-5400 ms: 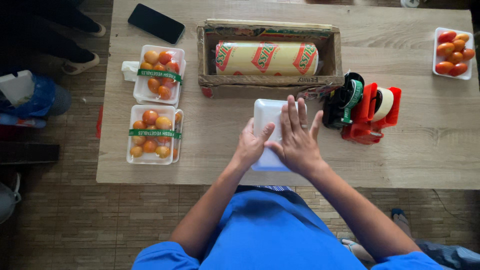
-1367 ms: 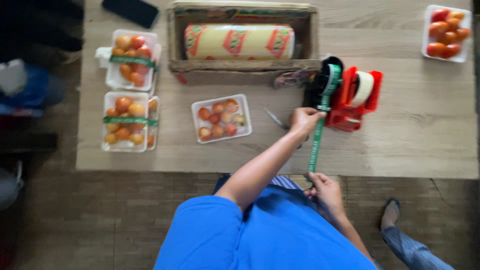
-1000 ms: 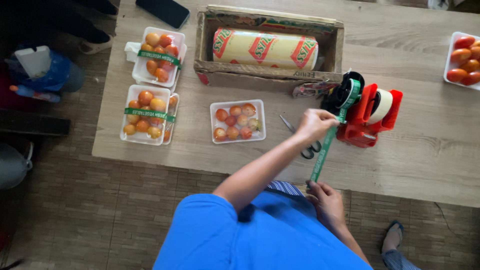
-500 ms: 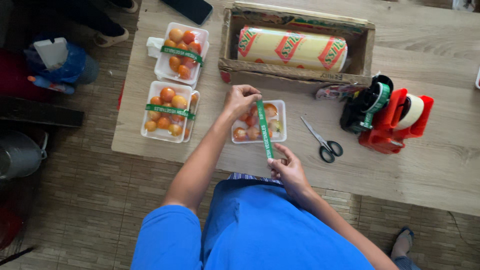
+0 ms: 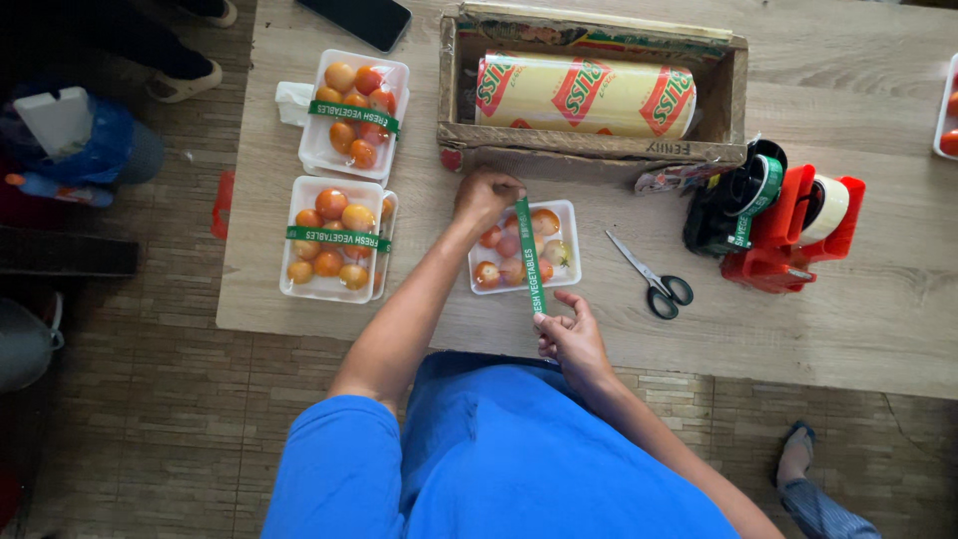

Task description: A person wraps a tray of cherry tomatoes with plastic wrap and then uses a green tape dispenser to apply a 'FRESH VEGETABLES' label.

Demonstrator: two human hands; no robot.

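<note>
A white tray of wrapped tomatoes point(image 5: 559, 240) lies near the table's front edge. A strip of green printed tape point(image 5: 529, 255) runs across it from back to front. My left hand point(image 5: 486, 193) pinches the strip's far end just behind the tray. My right hand point(image 5: 567, 331) holds the near end at the table's front edge, so the tape is stretched between both hands over the tomatoes.
Two taped tomato trays point(image 5: 334, 240) sit at the left. A cardboard box holding a roll of cling film point(image 5: 584, 95) stands behind. Scissors point(image 5: 654, 279) lie to the right, beside red tape dispensers point(image 5: 783, 215). A dark phone point(image 5: 359, 15) lies at the back edge of the wooden table point(image 5: 848, 329).
A strip of green tape was pulled from the dispenser and cut, then carried left; it is now stretched over the tomato tray. The scissors lie on the table.
</note>
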